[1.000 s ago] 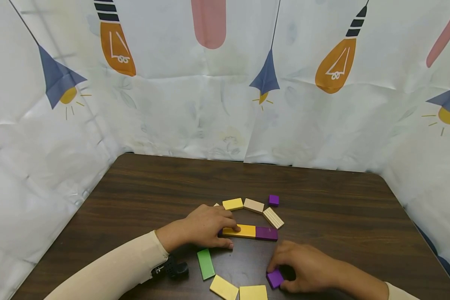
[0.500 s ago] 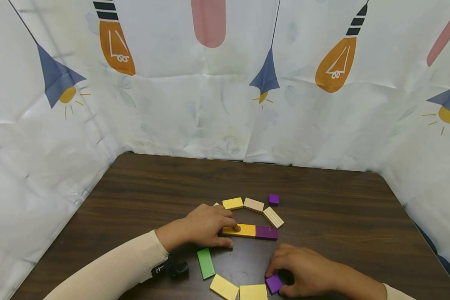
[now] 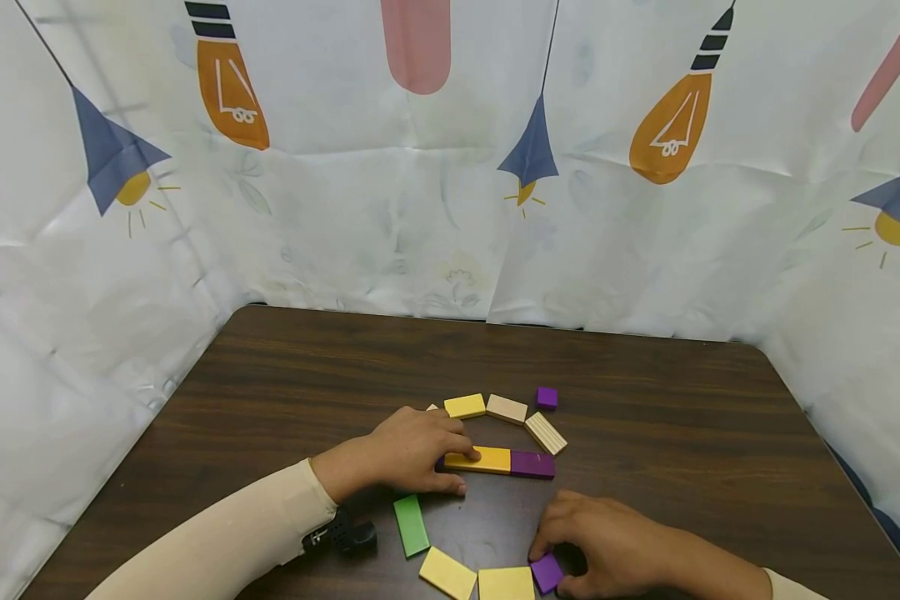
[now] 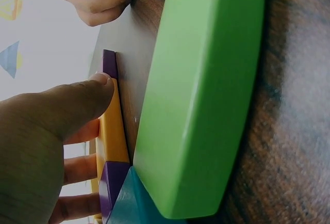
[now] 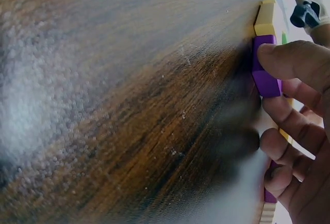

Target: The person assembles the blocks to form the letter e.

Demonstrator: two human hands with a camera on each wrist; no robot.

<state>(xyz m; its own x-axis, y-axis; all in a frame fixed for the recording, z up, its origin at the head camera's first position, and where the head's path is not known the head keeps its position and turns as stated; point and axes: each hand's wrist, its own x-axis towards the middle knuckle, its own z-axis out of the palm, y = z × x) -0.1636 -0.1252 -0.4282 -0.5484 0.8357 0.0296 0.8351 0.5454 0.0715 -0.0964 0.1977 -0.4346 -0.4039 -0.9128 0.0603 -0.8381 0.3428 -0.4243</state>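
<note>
My right hand (image 3: 600,537) pinches a small purple block (image 3: 547,573) between thumb and fingers at the table's near side. That block sits right at the end of a pale yellow block (image 3: 506,583); the right wrist view shows the thumb on the purple block's face (image 5: 266,83). Over a straight row of blocks, my left hand (image 3: 408,454) rests with its index fingertip on the orange-yellow block (image 3: 495,460). A dark purple block (image 3: 532,465) joins that block's right end. In the left wrist view, a teal block (image 4: 131,203) meets the near end of a green block (image 4: 191,100).
Beyond the row, a yellow block (image 3: 465,407), a plain wooden block (image 3: 507,408) and a ridged wooden block (image 3: 547,433) form an arc. A purple cube (image 3: 547,398) lies just outside it. Another pale yellow block (image 3: 447,573) lies near the green one. A patterned sheet (image 3: 420,233) hangs behind the brown table (image 3: 307,358).
My right hand has moved the purple block slightly nearer and turned it, bringing it against the pale yellow block. My left hand stays in place.
</note>
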